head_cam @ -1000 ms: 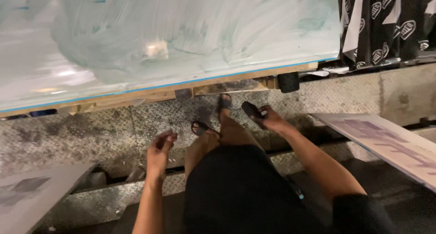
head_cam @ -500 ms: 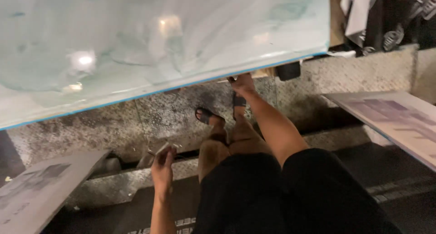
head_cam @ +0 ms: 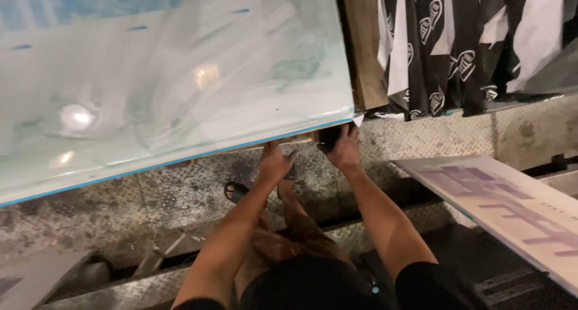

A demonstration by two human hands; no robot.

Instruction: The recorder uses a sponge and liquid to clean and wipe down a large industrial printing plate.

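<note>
A large pale green coated board (head_cam: 168,75) with a thin blue edge lies tilted across the upper left. My right hand (head_cam: 345,148) reaches under its near right corner, fingers wrapped on a black part (head_cam: 329,138) below the edge. Just to the left, my left hand (head_cam: 274,163) presses up against the board's underside, its fingertips hidden by the edge. Below the hands are my legs and a foot in a black sandal (head_cam: 236,191), standing on the grey checker-plate floor (head_cam: 120,213).
Black and white printed sheets (head_cam: 457,45) hang at the upper right beside a wooden post (head_cam: 366,51). A flat panel with purple shapes (head_cam: 512,207) juts in from the right. Another grey panel (head_cam: 30,280) lies at the lower left. A raised metal step (head_cam: 114,292) crosses the floor.
My left hand rose from by my knee to the board's edge. My right hand shifted to the black part at the corner. The view swung left and closer.
</note>
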